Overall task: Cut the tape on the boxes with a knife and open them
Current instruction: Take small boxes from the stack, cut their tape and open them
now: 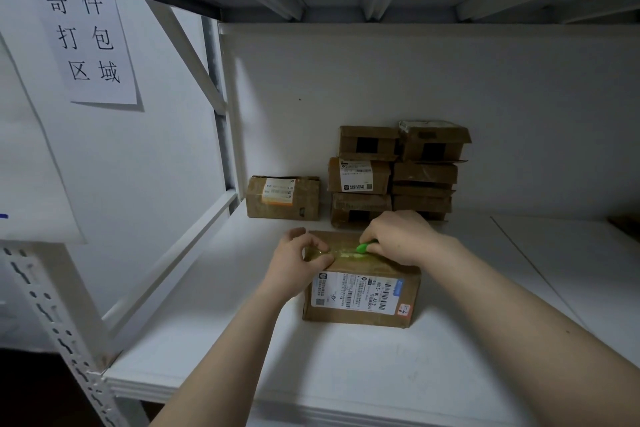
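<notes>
While left hand holds box — seemingly sealed — right hand grips knife.

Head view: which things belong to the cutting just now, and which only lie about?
In use: near box, its top tape, green knife in right hand, left hand holding the box.
Lying about: single box behind, stacked boxes, paper sign.

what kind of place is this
Probably a parcel packing room: a wall sign reading 寄件打包区域 (parcel packing area), labelled boxes stacked on white metal shelving, and a right hand holding a green knife to a box.
</notes>
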